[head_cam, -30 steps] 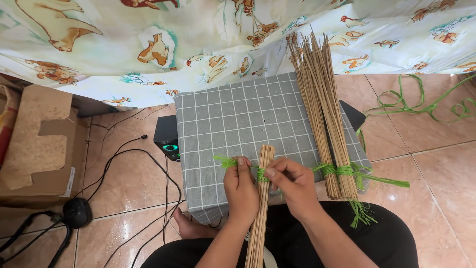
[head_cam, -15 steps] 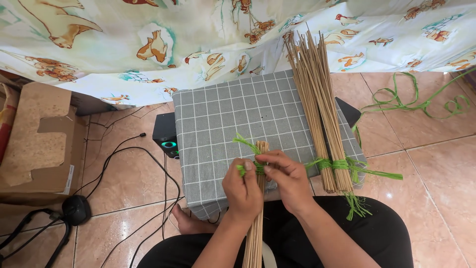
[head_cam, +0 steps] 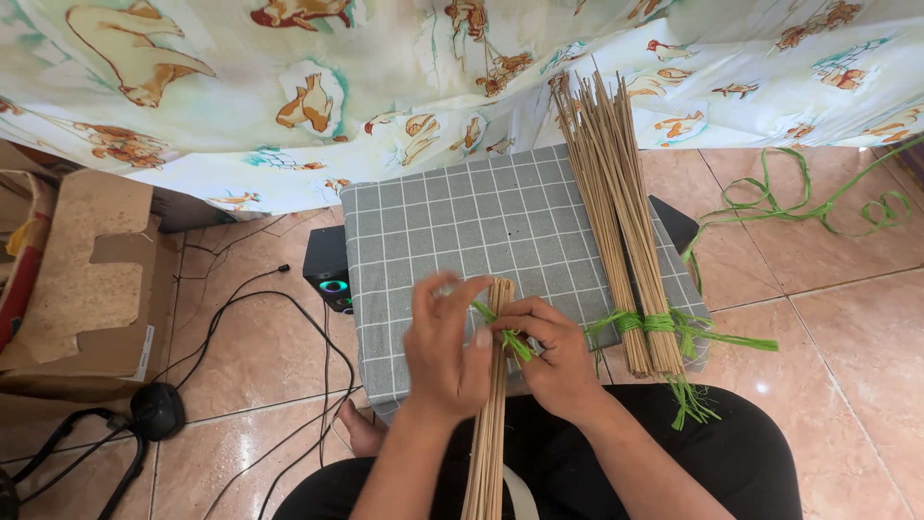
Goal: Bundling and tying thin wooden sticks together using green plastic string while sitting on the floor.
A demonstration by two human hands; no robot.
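A thin bundle of tan sticks (head_cam: 488, 433) runs from my lap up onto a grey checked cloth (head_cam: 452, 226). A green raffia string (head_cam: 515, 342) is wound around the bundle near its top. My left hand (head_cam: 445, 351) rests against the bundle's left side, its thumb and fingers raised and pinching the string's end. My right hand (head_cam: 544, 351) grips the bundle and the string from the right. Two tied stick bundles (head_cam: 616, 202) with green bindings (head_cam: 647, 323) lie on the cloth to the right.
A patterned fabric (head_cam: 385, 77) hangs at the back. A black speaker (head_cam: 329, 279) with cables (head_cam: 279, 385) sits left of the cloth. A cardboard box (head_cam: 87, 279) stands at far left. Loose green raffia (head_cam: 818, 202) lies on the tiled floor at right.
My left hand has drawn the string's end from the left of the bundle up and across it, then lifted its fingers. The right hand stayed on the wrap. The view shifted slightly.
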